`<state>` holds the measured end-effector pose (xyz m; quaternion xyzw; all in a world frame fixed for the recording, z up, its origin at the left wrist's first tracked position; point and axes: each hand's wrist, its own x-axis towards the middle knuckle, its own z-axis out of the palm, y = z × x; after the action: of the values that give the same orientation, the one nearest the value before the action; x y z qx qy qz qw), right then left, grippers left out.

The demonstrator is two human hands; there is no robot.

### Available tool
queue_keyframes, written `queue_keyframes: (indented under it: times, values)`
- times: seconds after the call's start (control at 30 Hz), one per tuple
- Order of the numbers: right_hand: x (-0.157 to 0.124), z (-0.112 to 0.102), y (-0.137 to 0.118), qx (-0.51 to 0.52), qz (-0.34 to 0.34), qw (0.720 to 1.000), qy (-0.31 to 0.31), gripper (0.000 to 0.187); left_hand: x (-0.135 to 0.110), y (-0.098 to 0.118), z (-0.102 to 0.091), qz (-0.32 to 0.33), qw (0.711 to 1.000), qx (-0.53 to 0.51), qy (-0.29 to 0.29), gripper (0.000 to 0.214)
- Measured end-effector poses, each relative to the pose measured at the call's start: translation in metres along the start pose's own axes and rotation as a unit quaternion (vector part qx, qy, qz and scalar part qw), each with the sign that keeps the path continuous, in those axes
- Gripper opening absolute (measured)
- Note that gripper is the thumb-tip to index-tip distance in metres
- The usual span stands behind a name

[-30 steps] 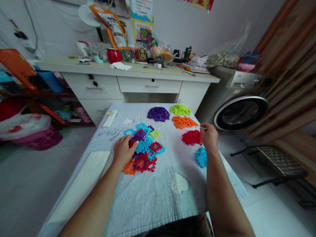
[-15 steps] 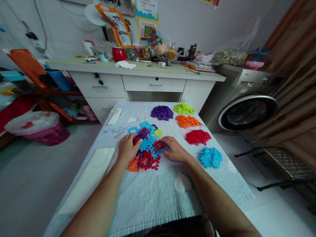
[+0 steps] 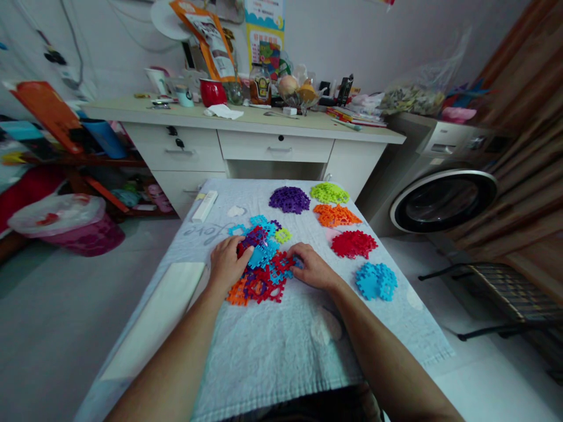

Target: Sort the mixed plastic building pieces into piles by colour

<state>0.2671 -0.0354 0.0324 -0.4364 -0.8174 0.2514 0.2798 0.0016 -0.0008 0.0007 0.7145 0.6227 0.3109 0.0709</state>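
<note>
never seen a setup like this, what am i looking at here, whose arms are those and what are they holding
There's no machine here: those are a person's own bare arms and hands. Every picture comes from one camera worn on that person's head, looking forward and down.

On the cloth-covered table lies a mixed pile of flat, notched plastic pieces. Beyond it and to its right are single-colour heaps: purple heap, lime green heap, orange heap, red heap and blue heap.

The left hand rests against the pile's left side. The right hand has its fingers at a red piece on the right edge; whether either hand grips anything firmly is hard to tell.
</note>
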Motion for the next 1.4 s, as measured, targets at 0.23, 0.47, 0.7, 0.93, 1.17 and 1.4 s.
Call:
queue_keyframes:
  times: [0.23,0.47,0.7,0.93,1.17,1.4]
  values:
    - [-0.001,-0.007,0.001,-0.020,0.039,0.998,0.039,0.061,0.001,0.000,0.000,0.009,1.000,-0.027,0.004,0.039]
    - [-0.018,-0.067,0.027,-0.186,0.149,0.951,0.199,0.047,0.001,-0.001,0.001,0.005,1.000,-0.028,-0.007,0.043]
    - [-0.057,-0.113,0.055,-0.295,0.324,0.860,0.260,0.047,0.002,-0.001,0.002,0.008,0.999,-0.030,-0.007,0.044]
    - [-0.060,-0.110,0.052,-0.315,0.392,0.835,0.224,0.052,0.002,-0.002,0.002,0.007,1.000,-0.030,-0.008,0.043]
    - [-0.053,-0.109,0.041,-0.299,0.368,0.845,0.249,0.043,0.001,-0.002,0.002,0.019,0.999,-0.033,-0.008,0.044]
    - [-0.021,-0.061,0.019,-0.162,0.121,0.964,0.173,0.026,0.001,0.002,-0.001,0.005,1.000,-0.030,-0.006,0.042]
